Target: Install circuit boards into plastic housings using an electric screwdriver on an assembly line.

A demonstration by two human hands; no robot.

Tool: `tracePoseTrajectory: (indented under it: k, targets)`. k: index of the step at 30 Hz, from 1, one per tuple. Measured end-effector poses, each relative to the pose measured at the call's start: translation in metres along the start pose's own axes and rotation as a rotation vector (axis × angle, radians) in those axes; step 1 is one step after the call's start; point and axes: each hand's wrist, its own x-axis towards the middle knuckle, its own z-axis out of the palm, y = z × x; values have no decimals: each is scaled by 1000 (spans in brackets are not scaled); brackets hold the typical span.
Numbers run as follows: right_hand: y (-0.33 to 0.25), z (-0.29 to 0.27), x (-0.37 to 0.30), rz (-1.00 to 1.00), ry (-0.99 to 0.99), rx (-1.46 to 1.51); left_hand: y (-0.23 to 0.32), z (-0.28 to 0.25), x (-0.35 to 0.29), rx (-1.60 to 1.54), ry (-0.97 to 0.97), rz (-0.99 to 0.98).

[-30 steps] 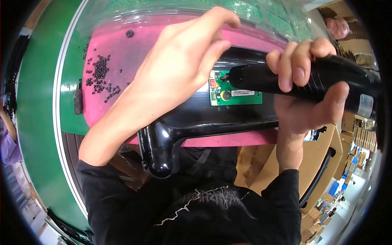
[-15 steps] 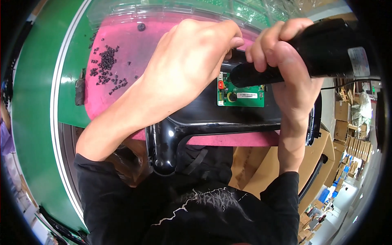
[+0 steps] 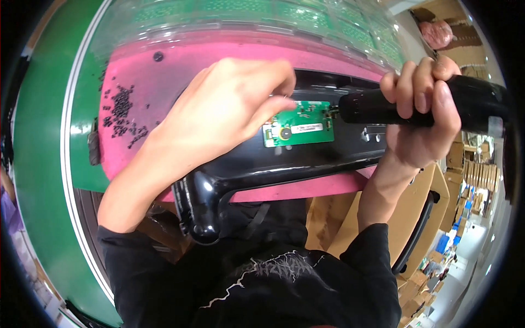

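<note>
My right hand (image 3: 424, 109) is wrapped round a thick black electric screwdriver (image 3: 476, 101), held almost level. Its tip points left at the right edge of a green circuit board (image 3: 306, 117); contact cannot be made out. The board lies on a glossy black plastic housing (image 3: 246, 164), whose rounded arm sticks out toward me. Over the housing's left part, my left hand (image 3: 235, 101) has curled fingers, with thumb and forefinger close together at the board's upper left corner. Motion blurs those fingertips, and whatever they hold is hidden.
Small black screws (image 3: 121, 106) lie scattered on a pink mat (image 3: 164, 71), near a round black piece (image 3: 158, 56). Behind stands a clear plastic tray (image 3: 229, 27). A dark lump (image 3: 94, 143) rests on the green table (image 3: 46, 136). An open cardboard box (image 3: 402, 218) stands at right.
The screwdriver has drawn back rightward with my right hand, uncovering more of the board. My left hand has moved left and lower in the picture. The whole view has also shifted somewhat.
</note>
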Motion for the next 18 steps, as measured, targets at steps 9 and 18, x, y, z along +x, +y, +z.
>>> tracePoseTrajectory:
  k: [9,18]
  targets:
    - [19,-22,-6,38,46,23,2,4,-1,126,-219,-51]
    - [26,-29,5,36,-316,20,3,4,0,122,-224,-55]
